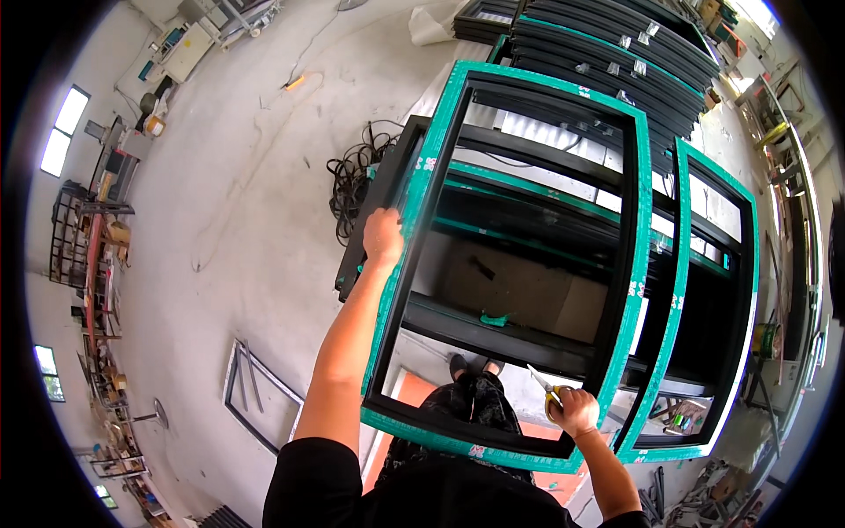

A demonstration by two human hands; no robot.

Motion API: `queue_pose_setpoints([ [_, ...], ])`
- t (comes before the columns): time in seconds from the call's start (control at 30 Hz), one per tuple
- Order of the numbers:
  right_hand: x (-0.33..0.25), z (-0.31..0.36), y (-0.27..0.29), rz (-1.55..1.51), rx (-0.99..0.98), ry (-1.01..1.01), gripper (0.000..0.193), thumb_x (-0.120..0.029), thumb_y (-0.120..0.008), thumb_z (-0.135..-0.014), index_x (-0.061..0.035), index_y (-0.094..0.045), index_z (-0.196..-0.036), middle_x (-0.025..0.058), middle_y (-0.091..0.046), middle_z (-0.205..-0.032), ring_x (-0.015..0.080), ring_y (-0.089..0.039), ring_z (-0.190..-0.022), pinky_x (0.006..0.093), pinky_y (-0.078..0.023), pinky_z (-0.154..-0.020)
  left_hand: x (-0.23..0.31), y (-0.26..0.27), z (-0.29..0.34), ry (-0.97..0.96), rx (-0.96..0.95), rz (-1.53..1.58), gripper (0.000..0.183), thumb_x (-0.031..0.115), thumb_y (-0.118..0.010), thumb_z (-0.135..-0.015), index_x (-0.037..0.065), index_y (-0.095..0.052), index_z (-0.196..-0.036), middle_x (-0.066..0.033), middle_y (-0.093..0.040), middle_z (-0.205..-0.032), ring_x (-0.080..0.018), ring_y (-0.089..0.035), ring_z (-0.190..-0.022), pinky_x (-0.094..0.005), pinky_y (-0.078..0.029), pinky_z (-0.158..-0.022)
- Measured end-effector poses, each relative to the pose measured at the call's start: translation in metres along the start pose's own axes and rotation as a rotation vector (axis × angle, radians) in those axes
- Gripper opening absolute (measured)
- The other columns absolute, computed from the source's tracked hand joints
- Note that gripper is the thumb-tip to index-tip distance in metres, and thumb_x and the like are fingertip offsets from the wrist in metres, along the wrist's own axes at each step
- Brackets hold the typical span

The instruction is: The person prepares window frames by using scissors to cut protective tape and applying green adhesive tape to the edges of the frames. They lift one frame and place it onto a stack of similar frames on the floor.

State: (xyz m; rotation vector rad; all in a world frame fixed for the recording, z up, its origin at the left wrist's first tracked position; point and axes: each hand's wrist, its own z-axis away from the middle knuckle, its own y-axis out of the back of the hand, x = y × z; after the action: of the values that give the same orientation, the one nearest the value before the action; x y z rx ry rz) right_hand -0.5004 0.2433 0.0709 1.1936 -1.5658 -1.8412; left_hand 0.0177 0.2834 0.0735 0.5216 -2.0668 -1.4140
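Observation:
A large black window frame (pixel 641 290), its face covered in green protective film, lies tilted in front of me. My left hand (pixel 384 236) is closed at its left side, fingers curled against the outer edge. In my right hand (pixel 576 411) is a pair of scissors (pixel 553 395) with yellow handles, the blades pointing up and left. That hand is by the frame's lower right corner. To the right stands a second, narrower green-filmed frame (pixel 676 308). A scrap of green film (pixel 495 319) rests on a dark bar seen through the large frame's opening.
Stacked dark frames (pixel 607 75) rise at the back. Tangled black strapping (pixel 352 180) lies on the floor left of the frames. A bare metal frame (pixel 255 422) is on the floor at lower left. Shelves with materials (pixel 97 273) line the left wall.

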Motion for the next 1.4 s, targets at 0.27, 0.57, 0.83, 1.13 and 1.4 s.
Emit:
queue_pose_setpoints([
  [0.27, 0.003, -0.004, 0.011, -0.076, -0.004, 0.056, 0.023, -0.024, -0.071, -0.065, -0.0083, -0.060, -0.078, 0.0070, -0.058, -0.064, 0.0250, -0.058, -0.058, 0.0370, -0.048, -0.054, 0.008, 0.007, -0.006, 0.049, -0.131, 0.021, 0.016, -0.002, -0.054, -0.077, 0.004, -0.058, -0.090, -0.0170, -0.061, -0.081, -0.0379, -0.060, -0.081, -0.0467, -0.046, -0.070],
  [0.57, 0.000, -0.007, 0.011, -0.059, 0.003, 0.050, 0.022, -0.023, -0.071, -0.065, -0.0084, -0.059, -0.076, 0.0063, -0.058, -0.064, 0.0247, -0.058, -0.056, 0.0361, -0.048, -0.052, -0.018, 0.005, -0.027, 0.542, -0.552, 0.603, 0.015, 0.011, -0.052, -0.092, -0.001, -0.051, -0.100, -0.0083, -0.060, -0.080, -0.0134, -0.058, -0.068, -0.0292, -0.045, -0.056],
  [0.83, -0.100, -0.069, -0.020, -0.264, -0.042, 0.148, 0.026, -0.027, -0.072, -0.067, -0.0104, -0.059, -0.081, 0.0063, -0.057, -0.066, 0.0248, -0.058, -0.061, 0.0376, -0.047, -0.056, -0.012, 0.010, -0.030, 0.022, -0.477, 0.109, 0.024, 0.020, -0.067, -0.082, 0.000, -0.055, -0.088, -0.0142, -0.064, -0.086, -0.0293, -0.063, -0.080, -0.0409, -0.048, -0.070],
  [1.13, -0.253, -0.182, -0.054, -0.388, 0.101, 0.478, 0.015, -0.020, -0.060, -0.075, -0.0086, -0.059, -0.084, 0.0026, -0.055, -0.077, 0.0190, -0.056, -0.080, 0.0314, -0.043, -0.072, 0.002, 0.023, -0.055, 0.031, -0.729, -0.089, 0.025, 0.021, -0.063, -0.082, 0.002, -0.062, -0.097, -0.0179, -0.064, -0.098, -0.0359, -0.060, -0.094, -0.0444, -0.048, -0.077],
  [1.4, -0.306, -0.252, -0.105, -0.334, 0.246, 0.674, 0.013, -0.018, -0.056, -0.077, -0.0092, -0.061, -0.084, 0.0010, -0.056, -0.081, 0.0177, -0.054, -0.085, 0.0309, -0.038, -0.079, -0.034, 0.009, -0.045, 0.392, -0.802, 0.658, 0.011, 0.012, -0.065, -0.084, 0.005, -0.057, -0.082, 0.0015, -0.054, -0.069, -0.0066, -0.048, -0.056, -0.0257, -0.040, -0.047],
])
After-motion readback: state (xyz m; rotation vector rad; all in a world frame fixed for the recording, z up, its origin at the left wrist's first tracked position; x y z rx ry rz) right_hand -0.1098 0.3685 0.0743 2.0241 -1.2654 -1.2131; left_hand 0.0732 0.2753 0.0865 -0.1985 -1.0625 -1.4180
